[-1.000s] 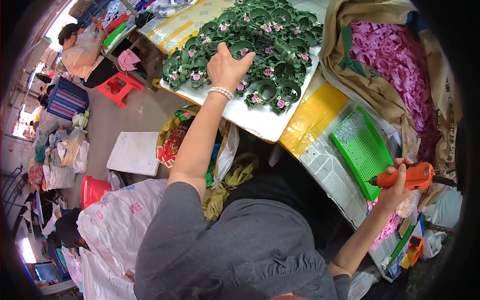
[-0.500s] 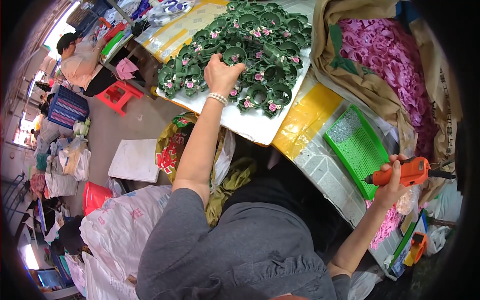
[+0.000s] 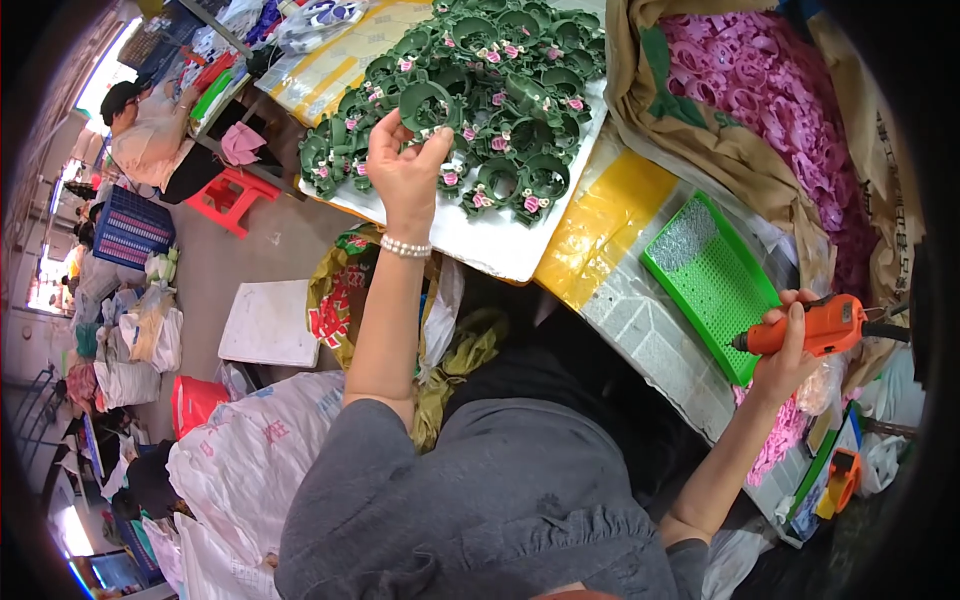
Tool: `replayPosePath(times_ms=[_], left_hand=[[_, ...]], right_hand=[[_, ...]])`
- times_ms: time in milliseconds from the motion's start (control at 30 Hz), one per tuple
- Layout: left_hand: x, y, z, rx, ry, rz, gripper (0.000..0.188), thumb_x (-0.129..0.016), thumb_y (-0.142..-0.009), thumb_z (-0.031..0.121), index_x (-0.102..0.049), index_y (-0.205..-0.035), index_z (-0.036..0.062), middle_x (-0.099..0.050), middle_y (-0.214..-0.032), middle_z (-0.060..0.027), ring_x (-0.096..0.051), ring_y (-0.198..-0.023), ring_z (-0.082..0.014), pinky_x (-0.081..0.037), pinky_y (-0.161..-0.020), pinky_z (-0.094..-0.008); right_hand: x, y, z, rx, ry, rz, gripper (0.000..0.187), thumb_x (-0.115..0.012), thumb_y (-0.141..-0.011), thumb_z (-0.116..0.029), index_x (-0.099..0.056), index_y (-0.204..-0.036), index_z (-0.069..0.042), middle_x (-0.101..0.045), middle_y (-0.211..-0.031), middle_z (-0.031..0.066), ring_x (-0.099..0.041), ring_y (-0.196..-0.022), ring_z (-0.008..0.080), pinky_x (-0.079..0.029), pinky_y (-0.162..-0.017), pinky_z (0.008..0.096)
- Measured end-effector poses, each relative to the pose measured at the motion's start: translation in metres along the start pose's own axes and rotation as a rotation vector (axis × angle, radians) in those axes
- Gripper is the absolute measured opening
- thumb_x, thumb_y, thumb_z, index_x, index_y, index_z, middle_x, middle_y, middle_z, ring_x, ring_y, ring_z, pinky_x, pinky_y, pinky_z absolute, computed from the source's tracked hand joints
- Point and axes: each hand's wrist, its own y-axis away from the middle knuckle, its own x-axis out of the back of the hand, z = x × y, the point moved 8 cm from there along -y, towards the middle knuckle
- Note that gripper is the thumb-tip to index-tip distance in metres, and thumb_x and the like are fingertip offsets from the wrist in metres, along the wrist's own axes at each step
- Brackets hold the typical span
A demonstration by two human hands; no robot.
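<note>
My left hand point(image 3: 405, 172), with a beaded bracelet at the wrist, pinches a round green plastic piece point(image 3: 428, 106) with small pink and white flowers on its edge. It holds the piece at the near side of a heap of similar green pieces point(image 3: 530, 130), which lies on a white board point(image 3: 495, 245). At the right, my right hand point(image 3: 785, 365) is wrapped round an orange electric screwdriver point(image 3: 828, 325), its dark tip pointing left over the lower end of a green perforated tray point(image 3: 715, 300). Small silvery metal bits, probably screws, are gathered at the tray's far end.
An open brown sack point(image 3: 640, 110) of pink plastic parts point(image 3: 765, 95) stands at the far right. More pink pieces point(image 3: 772, 440) lie below the screwdriver. Bags point(image 3: 250, 455) crowd my left side. Beyond the red stool point(image 3: 232, 198) another person point(image 3: 150, 140) sits at work.
My left hand has drawn back a little toward me and left, with the green piece now raised in its fingers. My right hand still holds the screwdriver in nearly the same place.
</note>
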Motion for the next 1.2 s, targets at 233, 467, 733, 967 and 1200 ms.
replayPosePath(times_ms=[233, 467, 733, 967, 1200], left_hand=[[-0.058, 0.072, 0.004, 0.468, 0.467, -0.152, 0.047, -0.064, -0.078, -0.001, -0.038, -0.116, 0.0072, -0.059, -0.101, -0.0117, -0.061, -0.077, -0.0197, -0.052, -0.065, -0.0303], [-0.118, 0.149, -0.015, 0.855, 0.613, -0.457, 0.044, -0.065, -0.078, 0.006, -0.045, -0.117, 0.0056, -0.059, -0.104, -0.0078, -0.06, -0.078, -0.0167, -0.048, -0.067, -0.0274], [-0.167, 0.24, -0.034, 1.181, 0.536, -0.736, 0.042, -0.061, -0.082, 0.011, -0.046, -0.121, 0.0051, -0.059, -0.11, -0.0175, -0.064, -0.081, -0.0166, -0.049, -0.056, -0.0206], [-0.179, 0.274, -0.05, 1.302, 0.491, -0.729, 0.037, -0.065, -0.081, 0.006, -0.048, -0.113, 0.0075, -0.061, -0.103, -0.0117, -0.064, -0.079, -0.0173, -0.052, -0.058, -0.0251], [-0.182, 0.278, -0.054, 1.299, 0.429, -0.741, 0.037, -0.066, -0.081, 0.009, -0.047, -0.113, 0.0101, -0.061, -0.104, -0.0112, -0.066, -0.077, -0.0191, -0.053, -0.057, -0.0263]], right_hand=[[-0.003, -0.006, -0.01, 0.013, 0.07, 0.018, 0.03, -0.056, -0.085, -0.007, -0.046, -0.111, 0.004, -0.061, -0.098, 0.0147, -0.06, -0.072, 0.0155, -0.048, -0.069, 0.0281], [-0.012, -0.017, -0.002, 0.038, 0.054, -0.078, 0.024, -0.059, -0.085, -0.012, -0.054, -0.101, 0.005, -0.064, -0.094, 0.0149, -0.064, -0.082, 0.0222, -0.05, -0.074, 0.0314], [-0.006, -0.019, 0.017, -0.054, -0.038, -0.064, 0.027, -0.053, -0.086, -0.02, -0.053, -0.099, 0.003, -0.061, -0.082, 0.0176, -0.062, -0.062, 0.0224, -0.051, -0.057, 0.0312], [-0.008, -0.017, 0.032, 0.065, -0.067, -0.07, 0.041, -0.053, -0.088, -0.038, -0.051, -0.093, 0.002, -0.056, -0.072, 0.0112, -0.056, -0.054, 0.0164, -0.048, -0.05, 0.0275], [-0.006, -0.018, 0.041, 0.071, -0.074, -0.027, 0.054, -0.055, -0.084, -0.05, -0.05, -0.09, 0.003, -0.055, -0.071, 0.011, -0.055, -0.054, 0.0171, -0.048, -0.049, 0.0278]])
